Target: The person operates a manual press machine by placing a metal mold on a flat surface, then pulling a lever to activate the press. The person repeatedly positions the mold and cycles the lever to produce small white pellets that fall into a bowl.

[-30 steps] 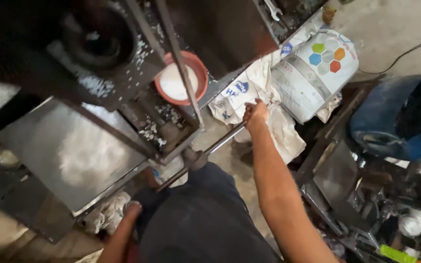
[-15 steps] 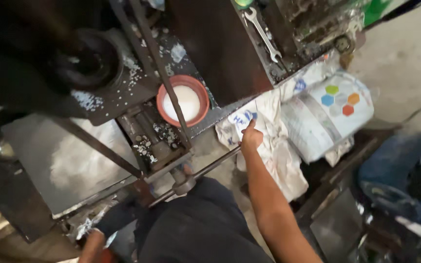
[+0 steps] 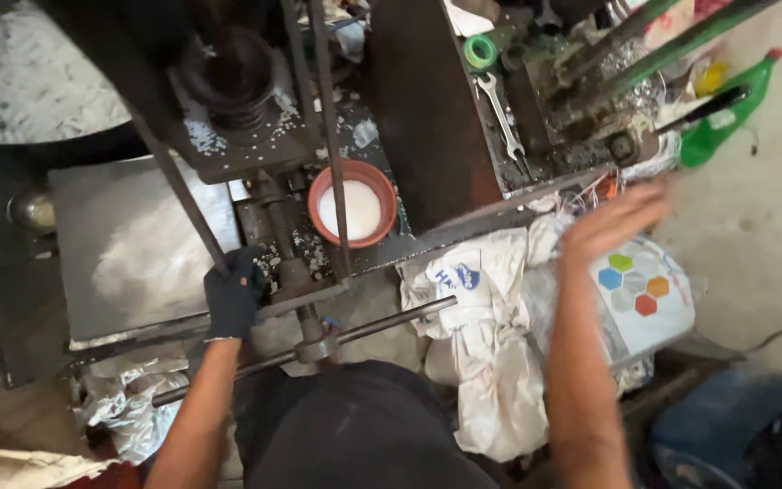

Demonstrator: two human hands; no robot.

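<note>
Two hands are seen above a grimy press machine. The left hand (image 3: 233, 294), in a dark glove, is clenched around a slanted dark metal rod (image 3: 178, 186) at the front edge of a flat grey plate (image 3: 128, 244) dusted with white powder. Just right of that grip, a horizontal steel bar (image 3: 355, 333) runs through a threaded screw (image 3: 296, 272), and above it an orange bowl (image 3: 352, 205) of white powder is set. Further right, the bare right hand (image 3: 613, 222) is blurred, with fingers spread and nothing held, above crumpled white sacks (image 3: 491, 344). Beyond it lie a spanner (image 3: 500, 113) and a green bottle (image 3: 726, 113).
</note>
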